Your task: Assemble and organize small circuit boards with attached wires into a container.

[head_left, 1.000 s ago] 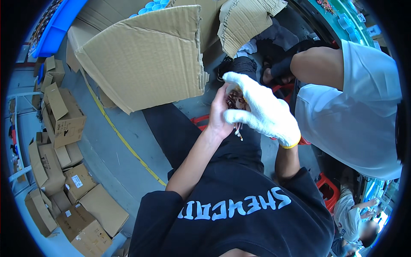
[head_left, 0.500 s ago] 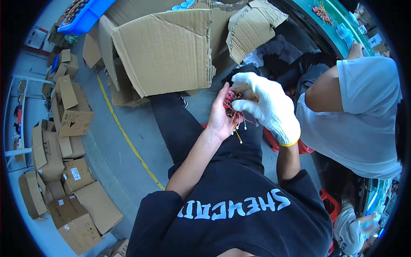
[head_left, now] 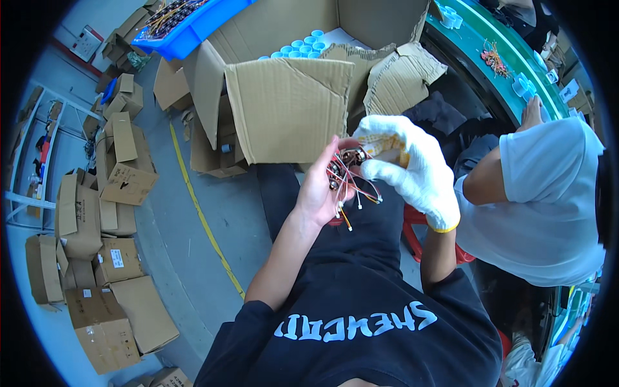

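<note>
My bare left hand (head_left: 316, 195) is closed around a bunch of small wired motors (head_left: 336, 173), dark, shiny and round. Thin red, white and yellow wires with small white plugs dangle from the bunch over my lap. My right hand (head_left: 412, 171), in a white knitted glove with a yellow cuff, curls over the bunch from the right. Its thumb and fingertips sit on either side of the motors at that end. The fingers partly hide what they pinch.
Ahead stands a large open cardboard box (head_left: 290, 113) with light-blue cups (head_left: 296, 46) inside. A blue bin (head_left: 193, 29) of wired parts is at its left. At right, a person in a white shirt (head_left: 529, 213) sits beside a green conveyor (head_left: 496, 39). Cardboard boxes (head_left: 103, 329) line the left.
The view has tilted forward, showing more of the box and the cups. Both hands stay together at the bunch, whose motors and wires have shifted slightly.
</note>
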The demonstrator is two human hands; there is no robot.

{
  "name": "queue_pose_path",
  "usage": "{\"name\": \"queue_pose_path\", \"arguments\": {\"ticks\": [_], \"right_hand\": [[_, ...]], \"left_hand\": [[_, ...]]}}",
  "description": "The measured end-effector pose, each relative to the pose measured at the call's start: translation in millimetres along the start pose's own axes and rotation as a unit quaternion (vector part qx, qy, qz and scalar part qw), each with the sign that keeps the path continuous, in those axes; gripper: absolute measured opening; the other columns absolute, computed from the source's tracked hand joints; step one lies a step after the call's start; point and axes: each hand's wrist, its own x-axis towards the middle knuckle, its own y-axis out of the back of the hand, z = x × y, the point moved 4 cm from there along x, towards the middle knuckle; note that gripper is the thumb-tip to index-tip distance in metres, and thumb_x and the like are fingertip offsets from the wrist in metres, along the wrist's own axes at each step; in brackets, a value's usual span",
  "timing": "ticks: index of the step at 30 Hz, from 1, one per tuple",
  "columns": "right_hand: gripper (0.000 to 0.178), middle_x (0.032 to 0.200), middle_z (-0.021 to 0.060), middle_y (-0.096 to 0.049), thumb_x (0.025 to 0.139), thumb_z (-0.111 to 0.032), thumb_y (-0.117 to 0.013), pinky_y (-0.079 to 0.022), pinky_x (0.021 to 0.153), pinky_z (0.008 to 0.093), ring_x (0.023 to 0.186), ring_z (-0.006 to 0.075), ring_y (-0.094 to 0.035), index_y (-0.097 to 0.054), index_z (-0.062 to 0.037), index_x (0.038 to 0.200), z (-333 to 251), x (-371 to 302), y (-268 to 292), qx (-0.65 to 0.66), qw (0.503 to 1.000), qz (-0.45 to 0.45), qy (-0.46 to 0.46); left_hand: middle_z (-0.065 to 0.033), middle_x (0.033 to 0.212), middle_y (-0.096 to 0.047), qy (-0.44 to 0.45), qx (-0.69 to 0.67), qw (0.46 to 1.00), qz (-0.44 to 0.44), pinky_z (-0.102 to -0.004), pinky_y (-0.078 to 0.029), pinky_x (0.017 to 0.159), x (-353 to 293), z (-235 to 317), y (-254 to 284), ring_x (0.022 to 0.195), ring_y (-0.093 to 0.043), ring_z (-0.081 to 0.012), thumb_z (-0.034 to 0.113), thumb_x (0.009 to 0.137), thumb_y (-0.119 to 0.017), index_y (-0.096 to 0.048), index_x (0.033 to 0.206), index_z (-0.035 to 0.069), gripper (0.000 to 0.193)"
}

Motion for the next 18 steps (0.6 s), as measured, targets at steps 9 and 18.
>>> {"name": "queue_pose_path", "arguments": {"ticks": [9, 18], "right_hand": [[0.055, 0.106, 0.0110, -0.063, 0.071, -0.010, -0.078, -0.053, 0.074, 0.0306, 0.089, 0.0215, -0.065, -0.054, -0.0036, 0.120, -43.1, 51.3, -22.4, -0.266, 0.962, -0.032, 0.044], [0.030, 0.102, 0.0107, -0.065, 0.086, -0.008, -0.063, -0.051, 0.070, 0.0277, 0.080, 0.0148, -0.062, -0.056, -0.0007, 0.115, 11.5, 46.5, 57.5, 0.219, 0.943, 0.227, -0.105]], "left_hand": [[-0.0058, 0.087, -0.059, -0.112, 0.272, 0.951, 0.100, -0.0187, -0.033, 0.035, -5.4, 54.6, -21.7, 0.052, -0.052, -0.0085, 0.025, 0.099, -0.046, -0.051, 0.113, 0.005, 0.025], [-0.0024, 0.073, -0.057, -0.306, 0.260, 0.911, 0.092, -0.0181, -0.034, 0.039, 24.6, 272.2, -126.9, 0.050, -0.047, -0.0047, 0.030, 0.097, -0.050, -0.059, 0.100, 0.005, 0.027]]}}
